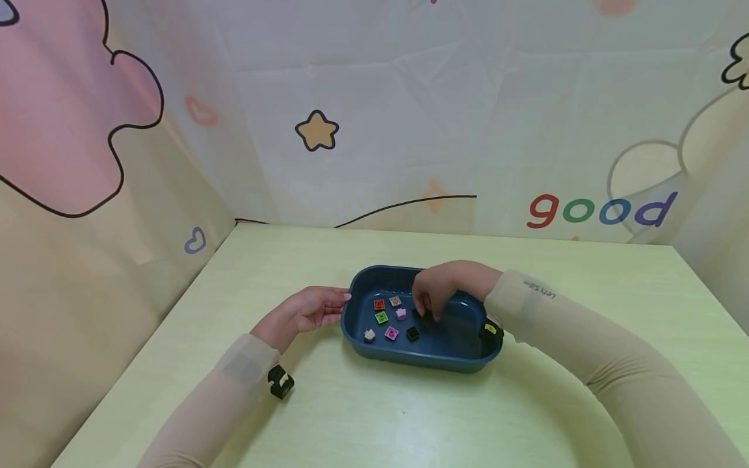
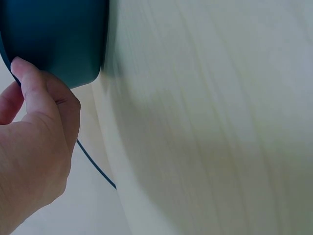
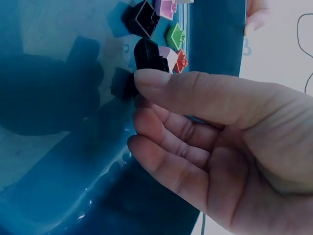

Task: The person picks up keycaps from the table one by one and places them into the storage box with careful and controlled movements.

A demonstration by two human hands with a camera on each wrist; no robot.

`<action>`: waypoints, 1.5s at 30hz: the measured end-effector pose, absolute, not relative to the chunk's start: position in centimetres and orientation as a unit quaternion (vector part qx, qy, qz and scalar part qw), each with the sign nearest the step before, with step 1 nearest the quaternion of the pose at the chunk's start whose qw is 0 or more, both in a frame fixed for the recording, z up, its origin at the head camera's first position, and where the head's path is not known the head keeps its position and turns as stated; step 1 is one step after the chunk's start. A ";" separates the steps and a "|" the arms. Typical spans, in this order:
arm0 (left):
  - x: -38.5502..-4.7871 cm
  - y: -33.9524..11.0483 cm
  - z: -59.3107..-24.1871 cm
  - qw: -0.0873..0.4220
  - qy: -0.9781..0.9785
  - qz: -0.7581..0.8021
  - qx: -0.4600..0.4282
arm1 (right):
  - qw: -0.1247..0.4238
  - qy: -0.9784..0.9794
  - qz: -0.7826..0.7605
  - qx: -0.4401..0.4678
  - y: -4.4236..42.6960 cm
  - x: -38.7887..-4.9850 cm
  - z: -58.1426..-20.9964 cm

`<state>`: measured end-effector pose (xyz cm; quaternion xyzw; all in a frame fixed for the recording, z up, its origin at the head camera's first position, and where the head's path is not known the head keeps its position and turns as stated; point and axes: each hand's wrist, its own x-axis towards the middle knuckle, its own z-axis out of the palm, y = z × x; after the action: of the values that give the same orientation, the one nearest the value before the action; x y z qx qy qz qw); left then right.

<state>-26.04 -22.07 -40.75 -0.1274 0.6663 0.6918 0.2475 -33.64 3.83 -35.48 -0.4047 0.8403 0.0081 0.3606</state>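
A dark blue plastic tub (image 1: 421, 357) stands on the table with small toy building blocks in it. My left hand (image 1: 313, 309) grips its left end, with thumb and fingers at the rim in the left wrist view. Inside the tub, my right hand (image 1: 435, 289) reaches down from the right. Its thumb and a mostly hidden forefinger pinch a small black block (image 3: 145, 53), while the other fingers curl loosely. Another dark block (image 3: 121, 83) is partly hidden behind the thumb tip. A separate black block (image 1: 412, 333) lies to the hand's left.
In the tub's left half lie a red block (image 1: 379, 304), a beige one, a green block (image 1: 381, 317), two pink ones and a white block (image 1: 369, 335). The pale table (image 1: 374, 422) meets a printed cloth backdrop (image 1: 380, 143) at its far edge.
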 end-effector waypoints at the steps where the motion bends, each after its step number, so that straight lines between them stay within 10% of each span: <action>1: -26.0 -22.1 -40.8 0.248 0.666 0.692 -0.126 | 0.362 0.840 0.011 -0.403 3.8 -33.6 -35.5; 45: -26.0 -22.0 -40.6 0.245 0.670 0.687 -0.143 | 0.423 0.833 0.019 -0.357 2.9 -33.0 -35.5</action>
<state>-26.01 -22.03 -40.59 -0.1433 0.6695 0.6866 0.2446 -33.00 2.92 -35.52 -0.3567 0.8326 0.0187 0.4232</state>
